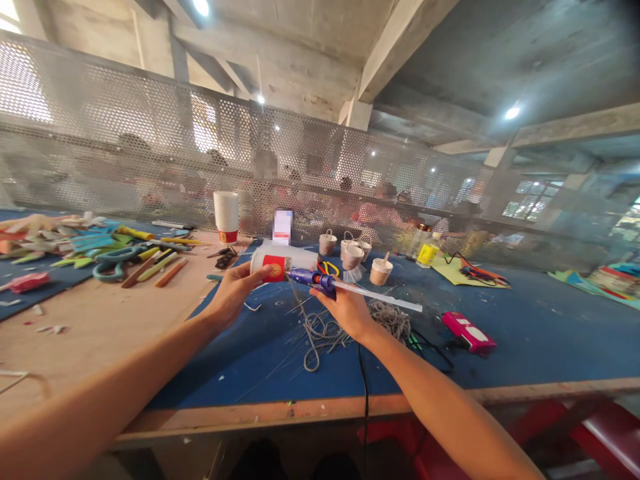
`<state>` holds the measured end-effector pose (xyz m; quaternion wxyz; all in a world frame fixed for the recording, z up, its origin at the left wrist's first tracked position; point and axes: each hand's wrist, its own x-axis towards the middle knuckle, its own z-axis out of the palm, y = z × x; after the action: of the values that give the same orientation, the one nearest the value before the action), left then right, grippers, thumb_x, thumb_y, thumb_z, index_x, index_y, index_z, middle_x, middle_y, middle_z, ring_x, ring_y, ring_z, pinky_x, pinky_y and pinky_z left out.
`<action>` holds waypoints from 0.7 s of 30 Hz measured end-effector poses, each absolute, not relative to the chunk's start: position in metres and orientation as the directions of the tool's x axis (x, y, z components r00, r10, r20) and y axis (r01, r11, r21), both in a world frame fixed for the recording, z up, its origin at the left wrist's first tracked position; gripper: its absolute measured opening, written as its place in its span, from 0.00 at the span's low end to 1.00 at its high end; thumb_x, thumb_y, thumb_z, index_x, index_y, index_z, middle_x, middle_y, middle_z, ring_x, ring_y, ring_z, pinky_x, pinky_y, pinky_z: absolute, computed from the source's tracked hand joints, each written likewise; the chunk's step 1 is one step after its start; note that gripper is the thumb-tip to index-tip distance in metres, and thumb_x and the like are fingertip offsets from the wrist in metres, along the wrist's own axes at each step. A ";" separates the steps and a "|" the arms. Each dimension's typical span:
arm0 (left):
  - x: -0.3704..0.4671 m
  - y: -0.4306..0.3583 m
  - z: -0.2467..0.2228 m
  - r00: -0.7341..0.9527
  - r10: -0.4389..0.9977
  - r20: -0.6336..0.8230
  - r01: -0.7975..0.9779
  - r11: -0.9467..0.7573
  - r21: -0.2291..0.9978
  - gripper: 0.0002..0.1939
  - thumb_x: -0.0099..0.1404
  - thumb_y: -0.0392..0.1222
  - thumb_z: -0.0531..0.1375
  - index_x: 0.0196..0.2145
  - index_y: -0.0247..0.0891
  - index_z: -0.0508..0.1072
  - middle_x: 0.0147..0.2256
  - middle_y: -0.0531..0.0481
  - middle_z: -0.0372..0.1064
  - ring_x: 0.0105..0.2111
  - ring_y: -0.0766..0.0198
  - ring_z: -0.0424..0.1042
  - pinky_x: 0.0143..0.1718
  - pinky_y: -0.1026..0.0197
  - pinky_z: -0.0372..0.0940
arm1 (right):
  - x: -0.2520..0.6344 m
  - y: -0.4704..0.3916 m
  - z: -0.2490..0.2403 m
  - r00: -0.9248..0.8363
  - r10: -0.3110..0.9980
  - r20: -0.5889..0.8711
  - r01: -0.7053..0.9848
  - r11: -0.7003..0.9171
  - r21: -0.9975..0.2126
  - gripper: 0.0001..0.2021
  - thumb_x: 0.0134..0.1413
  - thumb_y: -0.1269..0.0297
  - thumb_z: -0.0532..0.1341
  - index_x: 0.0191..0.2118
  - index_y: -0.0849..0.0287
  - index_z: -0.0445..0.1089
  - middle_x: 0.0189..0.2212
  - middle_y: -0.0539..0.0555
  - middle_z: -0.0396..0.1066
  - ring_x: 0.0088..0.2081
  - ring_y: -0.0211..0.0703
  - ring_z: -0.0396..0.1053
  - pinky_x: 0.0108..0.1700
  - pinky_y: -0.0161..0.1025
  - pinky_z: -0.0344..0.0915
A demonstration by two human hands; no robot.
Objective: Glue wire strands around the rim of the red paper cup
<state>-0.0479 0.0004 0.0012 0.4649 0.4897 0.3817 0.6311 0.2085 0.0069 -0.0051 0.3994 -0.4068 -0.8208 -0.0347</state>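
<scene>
A paper cup (283,261) is held sideways in the left hand (234,290), its long axis pointing right; the glue gun (313,279) is gripped by the right hand (345,310), nozzle touching the cup.

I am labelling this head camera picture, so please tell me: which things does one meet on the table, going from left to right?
Teal scissors → upright paper cup stack → left hand holding a paper cup → right hand with blue glue gun → pink device.
</scene>
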 end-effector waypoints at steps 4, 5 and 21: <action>-0.048 0.001 0.001 -0.089 0.956 0.281 -0.205 -0.293 0.934 0.16 0.58 0.50 0.72 0.40 0.38 0.84 0.40 0.44 0.84 0.41 0.52 0.81 0.51 0.52 0.69 | 0.208 0.006 -0.004 -0.349 0.648 0.677 0.712 0.653 -0.258 0.19 0.65 0.48 0.62 0.49 0.58 0.76 0.41 0.59 0.81 0.41 0.56 0.79 0.44 0.44 0.72; -0.048 0.001 0.001 -0.089 0.956 0.281 -0.208 -0.294 0.933 0.17 0.57 0.50 0.72 0.41 0.38 0.84 0.40 0.44 0.84 0.41 0.51 0.80 0.51 0.51 0.69 | 0.208 0.006 -0.005 -0.347 0.647 0.679 0.712 0.653 -0.258 0.19 0.65 0.48 0.63 0.49 0.58 0.76 0.41 0.59 0.81 0.42 0.56 0.79 0.44 0.44 0.72; -0.048 0.000 0.006 -0.077 0.973 0.217 -0.327 -0.230 0.916 0.16 0.56 0.47 0.73 0.41 0.37 0.83 0.39 0.44 0.84 0.39 0.53 0.81 0.45 0.54 0.72 | 0.208 0.005 0.002 -0.300 0.700 0.648 0.620 0.660 -0.425 0.17 0.63 0.47 0.63 0.40 0.57 0.77 0.31 0.56 0.79 0.35 0.51 0.78 0.40 0.42 0.72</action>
<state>-0.0481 -0.0001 0.0057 0.5072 0.4520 0.3572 0.6410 0.2075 0.0049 0.0020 0.4266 -0.4098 -0.8049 0.0470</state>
